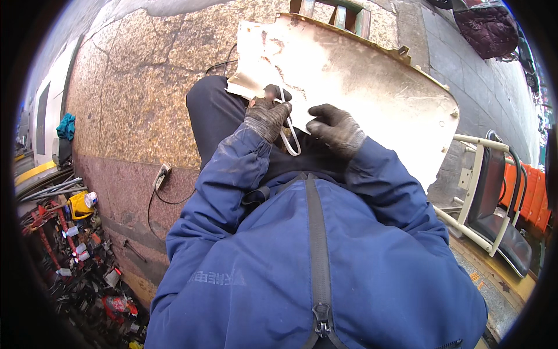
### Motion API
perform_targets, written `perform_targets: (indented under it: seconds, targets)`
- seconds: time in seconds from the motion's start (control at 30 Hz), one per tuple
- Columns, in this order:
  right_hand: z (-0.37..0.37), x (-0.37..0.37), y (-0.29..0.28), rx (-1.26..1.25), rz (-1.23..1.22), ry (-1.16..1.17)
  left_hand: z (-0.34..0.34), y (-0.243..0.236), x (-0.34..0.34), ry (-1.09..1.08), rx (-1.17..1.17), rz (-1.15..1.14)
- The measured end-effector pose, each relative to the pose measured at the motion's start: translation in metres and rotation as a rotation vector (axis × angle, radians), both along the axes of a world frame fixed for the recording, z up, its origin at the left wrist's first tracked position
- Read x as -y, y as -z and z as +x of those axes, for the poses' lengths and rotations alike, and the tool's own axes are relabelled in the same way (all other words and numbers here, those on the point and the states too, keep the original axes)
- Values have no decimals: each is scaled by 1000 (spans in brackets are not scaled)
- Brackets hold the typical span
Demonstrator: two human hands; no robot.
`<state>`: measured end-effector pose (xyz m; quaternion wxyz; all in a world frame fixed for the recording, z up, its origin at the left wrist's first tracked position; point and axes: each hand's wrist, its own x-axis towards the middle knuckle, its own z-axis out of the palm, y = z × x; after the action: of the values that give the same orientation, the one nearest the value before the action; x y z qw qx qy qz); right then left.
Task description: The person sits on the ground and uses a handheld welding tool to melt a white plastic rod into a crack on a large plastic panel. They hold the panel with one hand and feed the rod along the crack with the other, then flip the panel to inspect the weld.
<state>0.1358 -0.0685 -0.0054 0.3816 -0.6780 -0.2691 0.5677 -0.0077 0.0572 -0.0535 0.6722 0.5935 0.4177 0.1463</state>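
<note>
My gloved left hand [266, 116] is closed on a thin white strip [294, 149] that hangs from it in a long loop, beside the torn left edge of a large curved white panel [383, 104]. The panel rests across my lap, with rusty cracks and marks near its upper left. My gloved right hand [334, 129] is a short way to the right of the loop, over the panel's lower part, with thumb and forefinger curved and apart; I see nothing held in it.
A metal-framed chair [485, 198] and orange barrier [526, 198] are at right, a dark purple padded item [482, 29] at upper right. A power strip [161, 175] with cable lies on the stone ground [133, 104]. Jumbled tools [81, 262] fill the lower left. A greenish frame [340, 17] stands beyond the panel.
</note>
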Motion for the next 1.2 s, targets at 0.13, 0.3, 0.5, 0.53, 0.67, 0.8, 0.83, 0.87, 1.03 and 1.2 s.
perform_targets:
  seconds: [0.13, 0.3, 0.5, 0.53, 0.67, 0.8, 0.83, 0.87, 1.03, 1.2]
  targets:
    - [48, 23, -26, 97, 140, 138, -3, -9, 3, 1, 0, 50]
    - [161, 49, -69, 708, 208, 296, -5, -10, 5, -38, 19, 30]
    - [250, 46, -80, 1230, -291, 78, -4, -3, 4, -36, 18, 36]
    - [255, 42, -77, 1189, -329, 16, -4, -2, 4, -45, 27, 30]
    - [266, 30, -67, 1130, -445, -147, -6, 4, 3, -38, 44, 94]
    - [278, 28, -55, 1164, -495, -198, -8, 10, 0, -18, 35, 102]
    - [281, 30, -53, 1168, -487, -198, -9, 11, 0, -20, 30, 93]
    - [283, 32, -49, 1164, -491, -201, -10, 11, 0, -16, 30, 91]
    - [292, 41, -35, 1161, -496, -217, -11, 11, 1, -36, 74, 68]
    - [294, 52, -31, 1180, -465, -197, -11, 10, 0, -44, 90, 49]
